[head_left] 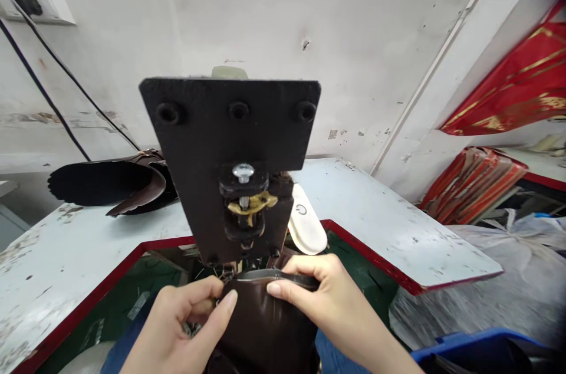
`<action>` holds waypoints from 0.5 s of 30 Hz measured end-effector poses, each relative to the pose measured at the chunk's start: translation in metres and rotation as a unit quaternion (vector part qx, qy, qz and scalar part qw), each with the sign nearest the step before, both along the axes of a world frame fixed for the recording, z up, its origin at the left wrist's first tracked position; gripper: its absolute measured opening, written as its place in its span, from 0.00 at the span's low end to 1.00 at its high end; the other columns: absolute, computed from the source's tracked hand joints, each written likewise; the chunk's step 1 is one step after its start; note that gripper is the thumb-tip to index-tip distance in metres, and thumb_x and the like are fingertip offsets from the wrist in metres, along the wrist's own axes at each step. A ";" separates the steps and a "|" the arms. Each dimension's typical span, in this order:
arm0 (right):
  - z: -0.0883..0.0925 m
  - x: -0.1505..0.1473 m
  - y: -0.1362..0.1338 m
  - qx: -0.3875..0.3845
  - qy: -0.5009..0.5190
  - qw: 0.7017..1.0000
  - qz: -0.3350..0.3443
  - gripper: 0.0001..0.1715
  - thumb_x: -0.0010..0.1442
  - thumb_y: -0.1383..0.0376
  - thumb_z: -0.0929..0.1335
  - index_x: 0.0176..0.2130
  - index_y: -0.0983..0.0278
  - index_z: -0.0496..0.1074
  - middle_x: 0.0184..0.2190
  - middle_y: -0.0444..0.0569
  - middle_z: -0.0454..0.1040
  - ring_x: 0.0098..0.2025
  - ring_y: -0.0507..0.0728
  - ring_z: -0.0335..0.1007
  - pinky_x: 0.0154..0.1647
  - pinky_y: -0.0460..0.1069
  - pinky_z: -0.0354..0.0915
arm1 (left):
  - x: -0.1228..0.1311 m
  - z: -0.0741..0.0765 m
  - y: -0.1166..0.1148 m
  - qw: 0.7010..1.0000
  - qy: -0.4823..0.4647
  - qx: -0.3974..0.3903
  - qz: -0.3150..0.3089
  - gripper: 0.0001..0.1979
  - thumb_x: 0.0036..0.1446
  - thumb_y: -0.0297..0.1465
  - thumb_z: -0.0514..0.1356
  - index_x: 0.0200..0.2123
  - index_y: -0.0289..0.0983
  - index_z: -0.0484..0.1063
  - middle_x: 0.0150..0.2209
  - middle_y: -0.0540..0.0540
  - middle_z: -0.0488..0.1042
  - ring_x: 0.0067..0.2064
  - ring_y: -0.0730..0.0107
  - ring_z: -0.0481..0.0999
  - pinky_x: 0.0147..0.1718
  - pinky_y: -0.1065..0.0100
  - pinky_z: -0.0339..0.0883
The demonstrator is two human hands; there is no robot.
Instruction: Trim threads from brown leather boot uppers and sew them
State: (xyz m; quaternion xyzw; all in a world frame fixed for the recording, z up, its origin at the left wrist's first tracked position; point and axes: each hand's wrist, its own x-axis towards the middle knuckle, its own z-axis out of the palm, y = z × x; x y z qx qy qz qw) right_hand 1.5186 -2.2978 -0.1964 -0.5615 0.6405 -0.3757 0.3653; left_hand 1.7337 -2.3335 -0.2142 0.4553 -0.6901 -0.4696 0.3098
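Note:
A dark brown leather piece (pixel 265 327) sits at the foot of a black machine head (pixel 230 144), which carries a silver screw (pixel 243 172) and a brass part. My left hand (pixel 181 327) pinches the piece's left top edge between thumb and fingers. My right hand (pixel 327 297) grips its right top edge, thumb lying along the rim. Both hands are closed on the leather just below the machine's working point.
A worn pale-blue table (pixel 389 220) with a red-edged cutout surrounds the machine. Dark brown leather cut pieces (pixel 110 182) lie at the back left, a white insole (pixel 305 223) right of the machine. Red packaging (pixel 477 182), a clear plastic bag and a blue bin (pixel 481 344) are at the right.

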 end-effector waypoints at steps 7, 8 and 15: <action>0.017 -0.013 -0.007 0.017 0.033 0.999 0.020 0.20 0.55 0.55 0.75 0.21 0.65 0.71 0.22 0.41 0.68 0.29 0.51 0.62 0.28 0.46 0.54 | -0.010 0.006 -0.002 0.998 -0.042 -0.044 -0.020 0.27 0.65 0.47 0.52 0.20 0.38 0.47 0.21 0.53 0.44 0.24 0.74 0.46 0.24 0.67 0.43; 0.019 -0.015 -0.007 0.014 0.034 0.999 0.022 0.21 0.54 0.55 0.75 0.21 0.65 0.70 0.22 0.41 0.68 0.29 0.51 0.61 0.28 0.46 0.54 | -0.011 0.006 0.000 0.998 -0.043 -0.047 -0.007 0.27 0.65 0.47 0.51 0.20 0.38 0.46 0.21 0.53 0.44 0.24 0.74 0.46 0.23 0.67 0.43; 0.039 -0.013 -0.011 -0.024 0.077 0.992 0.097 0.10 0.57 0.60 0.74 0.29 0.62 0.75 0.31 0.42 0.76 0.37 0.55 0.70 0.34 0.46 0.63 | 0.004 -0.015 0.004 0.996 0.000 -0.060 0.062 0.26 0.65 0.47 0.52 0.19 0.37 0.60 0.21 0.51 0.52 0.24 0.73 0.54 0.23 0.72 0.55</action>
